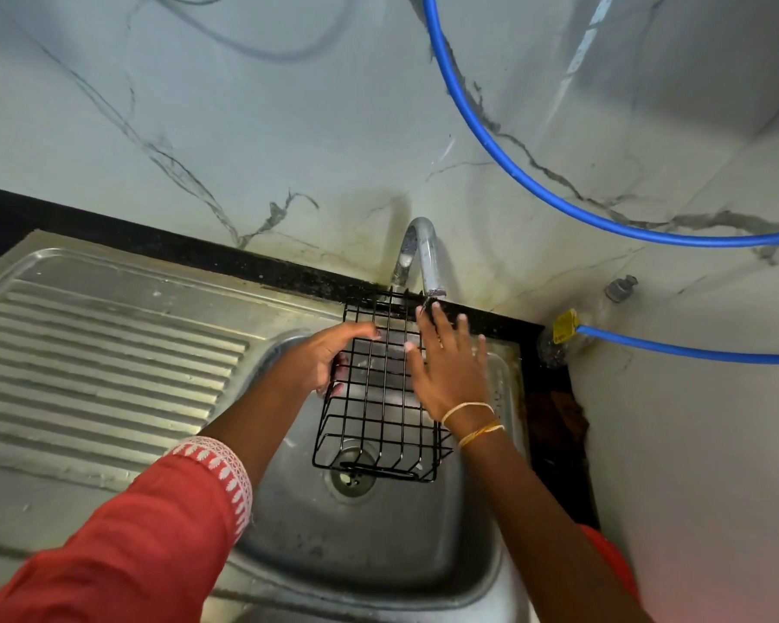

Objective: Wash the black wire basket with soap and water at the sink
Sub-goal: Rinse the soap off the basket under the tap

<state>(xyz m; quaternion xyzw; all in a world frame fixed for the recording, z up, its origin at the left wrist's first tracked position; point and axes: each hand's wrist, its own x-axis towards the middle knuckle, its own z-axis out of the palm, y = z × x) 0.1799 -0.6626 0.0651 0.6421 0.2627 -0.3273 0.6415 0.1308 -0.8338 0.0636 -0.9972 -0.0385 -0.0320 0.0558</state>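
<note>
Scene: A person stood at a steel sink (423,559) and held a black wire basket (381,388) over the bowl, just under the tap (426,254).

Left hand: The left hand (322,357) was closed around the basket's left edge, thumb over the top wires and fingers curled beneath, so the basket hung tilted with its far end raised toward the spout.

Right hand: The right hand (450,375) lay flat and spread wide on the basket's right side, fingers pointing at the spout, gripping nothing; it appeared to be rubbing the wires, or steadying them, where the water would land.

Basket: It sat between the two hands, clear of the sink floor, its near end above the drain (351,476), which would let runoff fall straight down.

Water: Whether the tap ran could not be told for certain; a faint glint showed at the spout, just beyond the right fingertips.

Soap: No suds, sponge or soap bottle could be seen.

Stage: Judged a rinse, whether before or after soaping unclear.

Surroundings: The draining board (109,353) lay to the left of the left hand; a blue hose (491,132) looped across the marble wall above both hands.
</note>
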